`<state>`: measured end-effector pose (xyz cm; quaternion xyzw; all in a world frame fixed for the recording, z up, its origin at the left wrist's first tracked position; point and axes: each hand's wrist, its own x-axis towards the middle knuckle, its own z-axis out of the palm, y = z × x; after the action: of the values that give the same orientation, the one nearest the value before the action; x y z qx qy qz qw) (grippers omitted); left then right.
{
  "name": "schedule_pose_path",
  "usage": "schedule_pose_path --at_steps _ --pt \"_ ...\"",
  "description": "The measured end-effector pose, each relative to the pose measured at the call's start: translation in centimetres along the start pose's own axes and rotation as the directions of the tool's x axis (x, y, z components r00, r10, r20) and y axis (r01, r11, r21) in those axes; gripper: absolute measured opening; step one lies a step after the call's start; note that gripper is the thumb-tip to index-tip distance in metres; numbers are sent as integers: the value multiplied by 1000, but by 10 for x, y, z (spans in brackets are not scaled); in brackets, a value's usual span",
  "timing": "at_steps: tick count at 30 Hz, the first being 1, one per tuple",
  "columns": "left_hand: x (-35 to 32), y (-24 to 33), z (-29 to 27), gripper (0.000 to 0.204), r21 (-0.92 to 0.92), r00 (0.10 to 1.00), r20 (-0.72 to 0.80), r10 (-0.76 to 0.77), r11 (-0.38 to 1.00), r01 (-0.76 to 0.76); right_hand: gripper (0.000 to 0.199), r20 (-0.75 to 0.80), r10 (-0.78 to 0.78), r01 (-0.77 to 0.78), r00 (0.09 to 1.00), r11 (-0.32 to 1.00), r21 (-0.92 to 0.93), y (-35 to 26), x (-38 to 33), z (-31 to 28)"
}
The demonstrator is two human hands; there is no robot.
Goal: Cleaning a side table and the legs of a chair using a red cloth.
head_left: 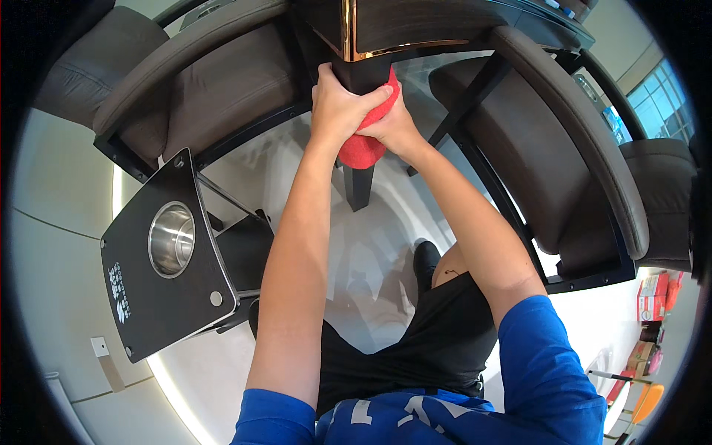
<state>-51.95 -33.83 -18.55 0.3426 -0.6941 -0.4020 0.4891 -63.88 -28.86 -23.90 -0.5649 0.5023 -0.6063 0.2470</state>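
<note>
Just below its gold-trimmed corner, a dark table leg (359, 188) runs down to the floor. A red cloth (362, 151) is pressed round the upper part of that leg, its lower end hanging beneath my hands. My left hand (339, 107) is closed round the leg's left side, with its thumb across the red cloth. From the other side, my right hand (395, 127) grips the cloth, its fingers partly hidden behind the leg. Both hands nearly touch at the front.
Brown padded chairs stand left (230, 89) and right (534, 163) of the leg. At my left is a black stand (137, 289) with a round metal cup (172, 239) set in it. The dark table (423, 26) overhangs the leg. Red boxes (653, 298) sit far right.
</note>
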Motion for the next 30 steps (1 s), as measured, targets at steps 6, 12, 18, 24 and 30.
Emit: schedule_pose_path --at_steps 6,12,18,24,30 --pt "2 1 -4 86 30 999 41 -16 999 15 111 20 28 -28 999 1000 14 -2 1 0" --pt "11 -10 -10 84 -38 982 191 -3 999 10 107 34 36 -36 999 999 -2 -1 0 -4" --pt "20 -22 -13 86 -205 967 249 60 979 -8 102 67 44 -49 997 996 77 -11 0 -5" --pt "26 -28 -14 86 -214 948 306 92 977 -26 99 101 27 -37 995 994 99 -12 4 -7" --pt "29 -38 -12 86 -177 949 304 85 984 -31 104 126 81 -100 989 984 146 -14 2 -7"
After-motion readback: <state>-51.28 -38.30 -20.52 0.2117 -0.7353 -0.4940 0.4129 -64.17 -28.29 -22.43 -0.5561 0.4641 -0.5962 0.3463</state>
